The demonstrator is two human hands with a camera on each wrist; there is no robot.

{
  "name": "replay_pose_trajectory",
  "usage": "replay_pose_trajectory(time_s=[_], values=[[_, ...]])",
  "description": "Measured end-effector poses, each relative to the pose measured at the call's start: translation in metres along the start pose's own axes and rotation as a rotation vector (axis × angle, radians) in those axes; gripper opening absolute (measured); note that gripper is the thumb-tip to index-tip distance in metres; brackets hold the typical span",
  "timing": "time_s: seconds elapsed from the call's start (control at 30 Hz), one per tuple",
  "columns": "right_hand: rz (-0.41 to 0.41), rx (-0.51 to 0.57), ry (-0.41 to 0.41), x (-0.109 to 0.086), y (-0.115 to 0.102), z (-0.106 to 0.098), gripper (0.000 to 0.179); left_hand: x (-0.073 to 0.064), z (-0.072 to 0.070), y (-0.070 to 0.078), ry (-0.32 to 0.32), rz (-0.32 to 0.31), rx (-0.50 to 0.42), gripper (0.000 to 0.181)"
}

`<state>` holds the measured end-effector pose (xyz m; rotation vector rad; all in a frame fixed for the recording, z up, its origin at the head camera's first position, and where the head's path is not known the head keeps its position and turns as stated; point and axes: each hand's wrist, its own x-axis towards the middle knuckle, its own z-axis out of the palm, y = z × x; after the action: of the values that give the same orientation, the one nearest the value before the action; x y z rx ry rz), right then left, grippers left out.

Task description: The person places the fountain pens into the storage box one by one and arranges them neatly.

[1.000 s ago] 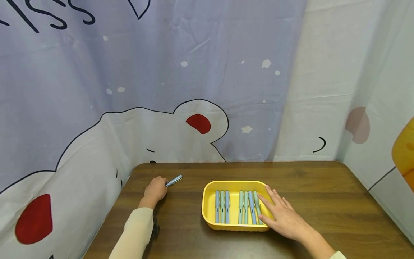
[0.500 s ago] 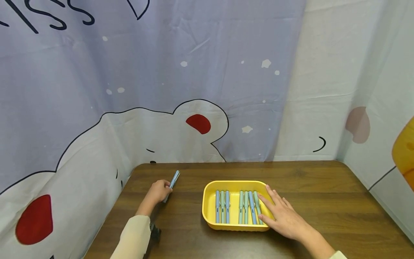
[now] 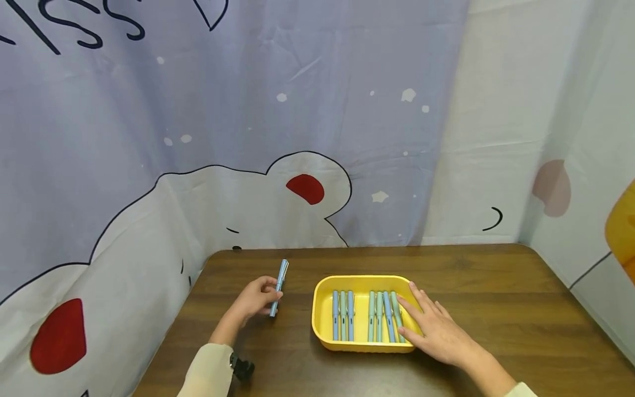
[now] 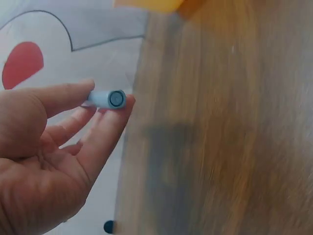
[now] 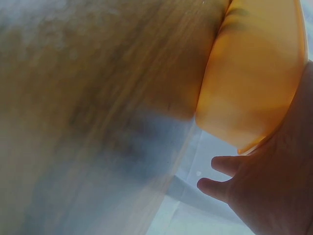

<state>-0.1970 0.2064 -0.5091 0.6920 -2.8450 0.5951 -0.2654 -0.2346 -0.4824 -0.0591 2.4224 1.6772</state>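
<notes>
My left hand (image 3: 255, 298) pinches a light blue pen (image 3: 280, 281) between thumb and fingers, left of the yellow tray. The pen stands steeply tilted, its clip end up. In the left wrist view the round end of the pen (image 4: 116, 99) faces the camera, with the thumb on one side and fingertips on the other. My right hand (image 3: 436, 331) rests with spread fingers on the right rim of the yellow tray (image 3: 362, 347). Inside the tray lie a group of three pens (image 3: 343, 315) at left and several more pens (image 3: 387, 317) at right, blue and green.
The wooden table (image 3: 476, 275) extends around the tray, with its back edge against a printed curtain (image 3: 297, 110). A black device (image 3: 242, 368) is strapped at the left wrist. In the right wrist view the tray's outer wall (image 5: 249, 73) stands beside the hand.
My left hand has moved a little to the right with the pen, which has turned from slanting to nearly upright in the head view. The right hand stays at the tray rim.
</notes>
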Motion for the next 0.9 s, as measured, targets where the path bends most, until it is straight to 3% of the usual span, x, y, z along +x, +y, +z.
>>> replay_pose_trajectory(time_s=[0.23,0.4,0.53,0.7,0.9], values=[[0.003,-0.008,0.000,0.002,0.003,-0.005,0.068,-0.005,0.010,0.007,-0.137,0.045,-0.181,0.051],[0.008,-0.011,-0.011,0.003,0.003,-0.004,0.068,-0.011,0.018,0.008,-0.197,0.071,-0.294,0.062],[0.001,-0.020,-0.016,0.005,0.003,-0.004,0.068,-0.017,0.025,0.014,-0.186,0.082,-0.326,0.059],[0.005,-0.020,-0.023,0.005,0.003,-0.004,0.068,-0.026,0.035,0.019,-0.129,0.084,-0.300,0.049],[0.014,-0.008,-0.037,0.001,0.001,-0.002,0.069,-0.036,0.044,0.022,-0.109,0.072,-0.301,0.052]])
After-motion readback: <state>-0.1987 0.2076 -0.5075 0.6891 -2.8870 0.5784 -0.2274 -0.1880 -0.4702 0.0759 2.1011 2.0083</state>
